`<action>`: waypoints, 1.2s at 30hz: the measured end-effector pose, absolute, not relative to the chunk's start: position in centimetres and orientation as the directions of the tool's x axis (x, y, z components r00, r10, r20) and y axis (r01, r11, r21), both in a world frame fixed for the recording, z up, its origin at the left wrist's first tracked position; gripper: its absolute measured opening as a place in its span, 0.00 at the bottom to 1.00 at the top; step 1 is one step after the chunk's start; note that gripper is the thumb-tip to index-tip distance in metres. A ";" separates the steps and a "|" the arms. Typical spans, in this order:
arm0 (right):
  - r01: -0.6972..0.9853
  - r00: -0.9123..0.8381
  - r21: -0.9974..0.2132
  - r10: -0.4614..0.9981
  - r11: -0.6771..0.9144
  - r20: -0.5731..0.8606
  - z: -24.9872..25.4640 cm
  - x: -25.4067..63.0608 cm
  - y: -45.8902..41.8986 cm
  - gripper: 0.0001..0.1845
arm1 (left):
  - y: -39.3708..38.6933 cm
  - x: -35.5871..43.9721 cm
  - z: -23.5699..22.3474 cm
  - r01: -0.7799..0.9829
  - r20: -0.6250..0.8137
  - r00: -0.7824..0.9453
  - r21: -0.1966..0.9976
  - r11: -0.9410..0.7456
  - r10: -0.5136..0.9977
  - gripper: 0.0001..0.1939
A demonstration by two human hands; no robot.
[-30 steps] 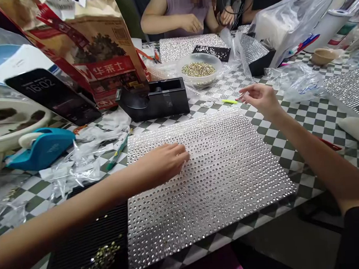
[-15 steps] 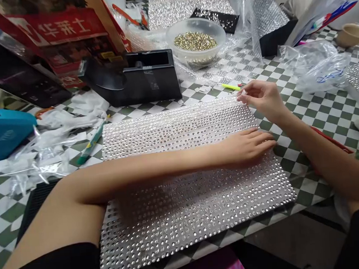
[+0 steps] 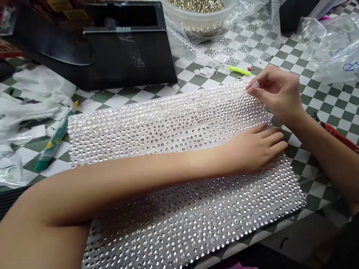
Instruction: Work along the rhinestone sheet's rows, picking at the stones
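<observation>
A white sheet covered in rows of shiny rhinestones (image 3: 198, 227) lies on the checked tablecloth in front of me. My left hand (image 3: 257, 148) rests palm down near the sheet's right edge, fingers stretched out, and its forearm crosses the sheet. At the far right corner, my right hand (image 3: 274, 89) has thumb and forefinger pinched on the sheet's edge. Whether a thin film is also between those fingertips, I cannot tell. Just beyond that corner lie a yellow-green pen-like tool (image 3: 239, 70) and a small ring (image 3: 238, 78).
A black tape dispenser (image 3: 130, 52) stands behind the sheet, beside a clear bowl (image 3: 202, 18) of gold stones. Crumpled plastic (image 3: 342, 53) lies at right, with a red-handled tool (image 3: 344, 138) near my right forearm. A green tube (image 3: 52, 143) and white scraps (image 3: 20, 104) lie left.
My view has come closer and tilted down, so everything looks larger. Both hands keep about the same places on the sheet, the right still pinching its corner.
</observation>
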State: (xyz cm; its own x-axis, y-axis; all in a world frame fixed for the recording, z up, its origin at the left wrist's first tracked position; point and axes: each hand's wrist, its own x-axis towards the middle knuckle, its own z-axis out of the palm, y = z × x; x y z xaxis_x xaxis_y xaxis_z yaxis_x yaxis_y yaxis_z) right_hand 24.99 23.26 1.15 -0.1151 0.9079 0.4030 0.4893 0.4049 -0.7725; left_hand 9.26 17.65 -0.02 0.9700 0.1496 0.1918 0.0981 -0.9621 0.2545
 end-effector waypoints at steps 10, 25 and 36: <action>0.116 -0.057 -0.988 0.993 0.106 0.100 1.9 27.2 24.5 0.31 | 17.7 9.1 -0.1 0.092 0.189 0.971 0.260 -0.961 0.144 0.24; 0.172 -0.364 -0.970 0.926 0.174 0.102 3.9 28.5 22.8 0.22 | 17.6 9.2 -0.2 0.082 0.215 0.966 0.265 -0.961 0.141 0.23; 0.363 -0.242 -0.929 0.970 0.068 -0.024 3.2 32.9 24.6 0.26 | 17.9 9.1 0.2 0.076 0.169 0.978 0.265 -0.961 0.124 0.24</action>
State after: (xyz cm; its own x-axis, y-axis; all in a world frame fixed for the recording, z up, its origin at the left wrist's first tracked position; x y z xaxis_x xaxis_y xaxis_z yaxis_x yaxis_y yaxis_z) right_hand 32.95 24.63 3.18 -0.2424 0.9699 -0.0239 0.3634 0.0679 -0.9292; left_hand 9.15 17.90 0.22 0.9777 0.1242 0.1691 0.0763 -0.9612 0.2650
